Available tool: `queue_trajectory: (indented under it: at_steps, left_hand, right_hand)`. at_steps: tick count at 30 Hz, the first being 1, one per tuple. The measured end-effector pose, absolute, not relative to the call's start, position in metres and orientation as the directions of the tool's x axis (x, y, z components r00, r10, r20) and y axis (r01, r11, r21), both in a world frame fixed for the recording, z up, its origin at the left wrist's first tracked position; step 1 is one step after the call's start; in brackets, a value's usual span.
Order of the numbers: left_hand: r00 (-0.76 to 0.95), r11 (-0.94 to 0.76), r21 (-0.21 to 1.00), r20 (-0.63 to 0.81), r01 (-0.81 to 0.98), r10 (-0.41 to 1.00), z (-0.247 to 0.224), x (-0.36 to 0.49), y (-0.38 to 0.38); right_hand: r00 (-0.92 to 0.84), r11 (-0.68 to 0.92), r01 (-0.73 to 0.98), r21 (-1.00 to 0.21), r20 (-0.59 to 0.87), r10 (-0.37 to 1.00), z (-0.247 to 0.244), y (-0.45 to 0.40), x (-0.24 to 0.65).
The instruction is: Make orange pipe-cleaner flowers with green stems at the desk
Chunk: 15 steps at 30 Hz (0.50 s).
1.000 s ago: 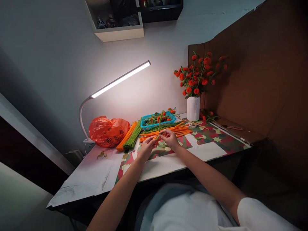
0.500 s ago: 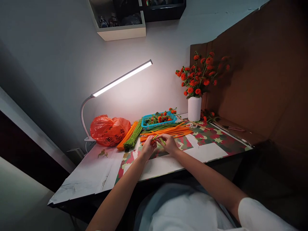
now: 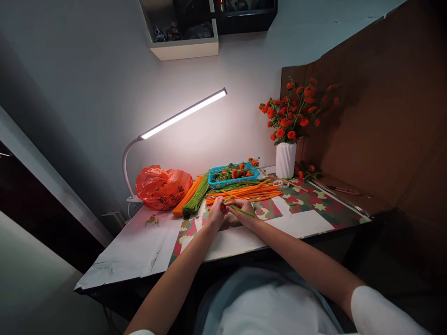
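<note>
My left hand (image 3: 217, 213) and my right hand (image 3: 243, 211) meet above the front of the table, fingers pinched together. Between them is a green stem (image 3: 244, 212), its free end pointing right across my right hand; a small orange bit shows at my left fingertips. Just behind my hands lie loose orange stems (image 3: 258, 191) and green stems. A bundle of orange stems (image 3: 186, 196) and a bundle of green stems (image 3: 197, 195) lie to the left. The blue basket (image 3: 213, 182) behind holds small orange flowers with green stems.
A red plastic bag (image 3: 163, 187) and a lit lamp (image 3: 185, 113) stand at the left. A white vase (image 3: 285, 160) of orange flowers is at the back right, near a tape roll (image 3: 282, 184), pliers (image 3: 345, 190) and a cardboard wall (image 3: 391, 121).
The green stem now reaches further right over my right hand. Both hands stay close together, and the whole view has shifted slightly.
</note>
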<state>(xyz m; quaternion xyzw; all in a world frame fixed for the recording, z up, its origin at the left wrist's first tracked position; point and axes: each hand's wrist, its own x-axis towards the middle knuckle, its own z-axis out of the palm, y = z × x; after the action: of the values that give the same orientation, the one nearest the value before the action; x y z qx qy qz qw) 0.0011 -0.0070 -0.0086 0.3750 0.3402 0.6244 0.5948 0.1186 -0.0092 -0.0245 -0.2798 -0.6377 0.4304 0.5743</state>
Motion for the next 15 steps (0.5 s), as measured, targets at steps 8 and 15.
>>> queue_trajectory:
  at_steps: [8,15]
  left_hand:
    - [0.062,0.020,0.875,0.011,-0.484,0.998,-0.006,0.002,-0.010]
    - [0.032,-0.026,0.933,0.040,-0.359,0.999,-0.005,-0.004,-0.011]
  right_hand:
    - [-0.303,0.799,0.375,-0.470,0.753,0.585,-0.016,-0.014,0.133]
    - [-0.416,0.746,0.665,0.019,0.840,0.349,-0.012,-0.019,0.143]
